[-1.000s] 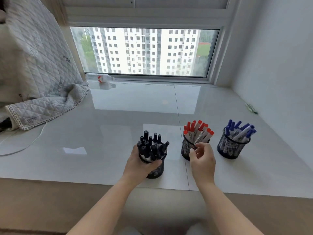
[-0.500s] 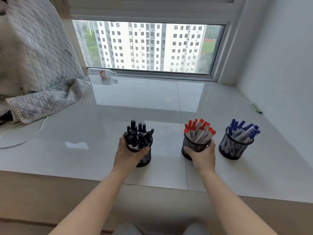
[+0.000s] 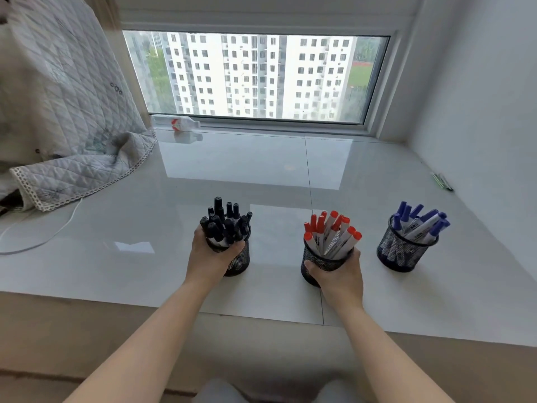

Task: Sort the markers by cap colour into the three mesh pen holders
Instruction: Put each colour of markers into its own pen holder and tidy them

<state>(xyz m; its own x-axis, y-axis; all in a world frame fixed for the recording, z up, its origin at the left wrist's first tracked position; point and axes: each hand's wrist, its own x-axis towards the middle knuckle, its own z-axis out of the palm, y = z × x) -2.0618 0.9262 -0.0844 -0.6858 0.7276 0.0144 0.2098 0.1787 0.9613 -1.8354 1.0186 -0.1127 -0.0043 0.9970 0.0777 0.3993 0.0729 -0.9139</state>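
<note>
Sorting looks finished: left hand (image 3: 213, 254) grips the black-marker holder (image 3: 235, 257) at 7 o'clock, right hand (image 3: 338, 273) grips the red-marker holder (image 3: 322, 261) at 5; blue-marker holder (image 3: 402, 253) stands untouched at 3. Next, release both.

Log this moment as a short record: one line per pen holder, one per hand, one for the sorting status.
left holder: black mesh holder with black-capped markers
middle holder: mesh holder with red-capped markers
right holder: mesh holder with blue-capped markers, untouched
left hand: left hand grips the left holder
right hand: right hand grips the middle holder
surface: glossy white sill, all three holders standing upright on it
sorting status: each holder shows one cap colour; no loose markers visible
</note>
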